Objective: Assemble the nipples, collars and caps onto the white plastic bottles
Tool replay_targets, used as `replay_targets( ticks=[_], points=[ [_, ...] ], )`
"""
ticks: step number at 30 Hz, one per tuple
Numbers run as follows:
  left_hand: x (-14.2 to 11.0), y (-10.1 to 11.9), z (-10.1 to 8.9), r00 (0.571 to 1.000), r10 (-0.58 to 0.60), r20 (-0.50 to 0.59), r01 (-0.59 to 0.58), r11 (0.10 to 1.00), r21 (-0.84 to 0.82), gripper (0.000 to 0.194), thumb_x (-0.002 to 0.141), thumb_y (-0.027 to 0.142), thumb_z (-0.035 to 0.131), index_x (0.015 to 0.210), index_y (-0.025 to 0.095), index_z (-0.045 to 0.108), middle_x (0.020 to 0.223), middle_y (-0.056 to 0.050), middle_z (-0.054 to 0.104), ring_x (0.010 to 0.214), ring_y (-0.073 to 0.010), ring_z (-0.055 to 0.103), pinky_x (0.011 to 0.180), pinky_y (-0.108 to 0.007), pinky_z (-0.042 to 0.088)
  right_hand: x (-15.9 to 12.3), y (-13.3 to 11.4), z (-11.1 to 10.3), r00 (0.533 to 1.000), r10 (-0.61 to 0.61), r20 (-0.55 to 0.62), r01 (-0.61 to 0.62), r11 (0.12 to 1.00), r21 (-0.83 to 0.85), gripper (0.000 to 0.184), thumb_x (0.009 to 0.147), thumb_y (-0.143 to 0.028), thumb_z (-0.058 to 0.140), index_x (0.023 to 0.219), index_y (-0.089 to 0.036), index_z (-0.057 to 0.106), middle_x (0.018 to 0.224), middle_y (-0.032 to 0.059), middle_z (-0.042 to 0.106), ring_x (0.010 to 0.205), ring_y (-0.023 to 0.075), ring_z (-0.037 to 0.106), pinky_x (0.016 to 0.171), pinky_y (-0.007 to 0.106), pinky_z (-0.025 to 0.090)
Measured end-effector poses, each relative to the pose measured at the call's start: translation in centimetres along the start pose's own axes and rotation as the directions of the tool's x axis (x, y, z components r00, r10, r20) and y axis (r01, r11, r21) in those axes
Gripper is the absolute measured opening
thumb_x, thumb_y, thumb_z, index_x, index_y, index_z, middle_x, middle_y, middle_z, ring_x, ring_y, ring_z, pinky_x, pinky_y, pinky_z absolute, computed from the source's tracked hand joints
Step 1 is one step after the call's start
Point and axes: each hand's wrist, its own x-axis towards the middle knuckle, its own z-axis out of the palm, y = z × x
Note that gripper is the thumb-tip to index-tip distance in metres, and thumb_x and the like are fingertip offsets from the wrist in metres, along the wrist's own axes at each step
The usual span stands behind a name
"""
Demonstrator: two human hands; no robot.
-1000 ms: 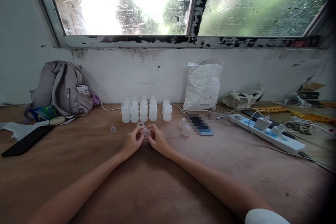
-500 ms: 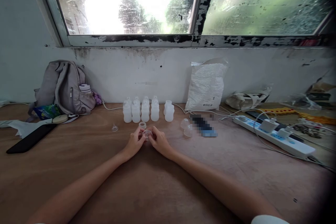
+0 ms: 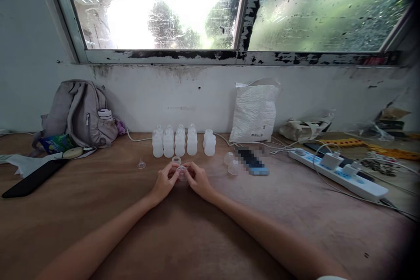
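Observation:
My left hand (image 3: 166,180) and my right hand (image 3: 197,178) meet at the middle of the wooden table. Their fingertips pinch a small clear round bottle part (image 3: 181,175) from both sides; its exact kind is hard to make out. Just beyond the fingers lies a translucent ring (image 3: 176,160). To the left, a clear bottle nipple (image 3: 141,164) rests on its base. Behind the hands stand several white baby bottles with clear tops (image 3: 180,143). Right of them are bottles with no clear tops showing (image 3: 210,144). Clear dome caps (image 3: 233,167) sit farther right.
Beside the caps lies a phone (image 3: 254,162), partly blurred out. A white padded bag (image 3: 254,113) leans on the wall. A power strip (image 3: 341,177) with plugs and cables fills the right. On the left are a grey backpack (image 3: 77,113) and a flat black object (image 3: 34,178).
Both hands stay together on the clear part, their fingers shifted closer over its top edge. The whole view has moved slightly, so the scene sits a little lower and further left.

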Motion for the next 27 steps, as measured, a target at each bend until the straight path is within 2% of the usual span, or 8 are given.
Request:
replay_targets(
  ticks=[7, 17, 23, 27],
  points=[
    [-0.1, 0.0, 0.3, 1.000, 0.026, -0.014, -0.024, 0.990, 0.139, 0.015, 0.081, 0.033, 0.042, 0.082, 0.018, 0.048, 0.069, 0.000, 0.061, 0.060, -0.0130, 0.059, 0.053, -0.022, 0.048, 0.0, 0.5, 0.4, 1.000, -0.016, 0.007, 0.016, 0.998, -0.054, 0.012, 0.080, -0.024, 0.044, 0.082, -0.016, 0.052, 0.057, -0.0010, 0.053, 0.050, 0.0097, 0.047, 0.049, 0.019, 0.036],
    [-0.1, 0.0, 0.3, 0.998, 0.055, -0.020, -0.049, 0.969, 0.242, 0.013, 0.080, 0.031, 0.042, 0.077, 0.019, 0.047, 0.057, 0.003, 0.054, 0.048, -0.0107, 0.052, 0.050, -0.021, 0.042, -0.3, 0.8, 0.8, 0.998, -0.059, 0.012, 0.060, 0.990, -0.127, 0.012, 0.081, -0.023, 0.041, 0.082, -0.017, 0.051, 0.059, -0.0002, 0.055, 0.049, 0.0099, 0.047, 0.050, 0.020, 0.034],
    [-0.1, 0.2, 0.4, 0.994, 0.108, -0.035, -0.091, 0.941, 0.325, 0.011, 0.080, 0.026, 0.039, 0.074, 0.019, 0.045, 0.059, 0.003, 0.051, 0.052, -0.0108, 0.050, 0.053, -0.021, 0.039, -0.4, 1.1, 0.9, 0.995, -0.085, 0.052, 0.091, 0.986, -0.138, 0.013, 0.083, -0.021, 0.037, 0.086, -0.018, 0.050, 0.068, 0.0021, 0.058, 0.056, 0.0118, 0.052, 0.055, 0.021, 0.036],
    [-0.1, 0.4, 0.6, 0.994, 0.106, -0.029, -0.089, 0.931, 0.353, 0.011, 0.081, 0.025, 0.038, 0.074, 0.019, 0.044, 0.061, 0.003, 0.051, 0.055, -0.0109, 0.050, 0.056, -0.021, 0.039, -0.5, 1.0, 0.8, 0.996, -0.074, 0.045, 0.080, 0.983, -0.165, 0.009, 0.081, -0.020, 0.039, 0.080, -0.018, 0.048, 0.062, 0.0002, 0.054, 0.053, 0.0112, 0.049, 0.053, 0.021, 0.035]
  ],
)
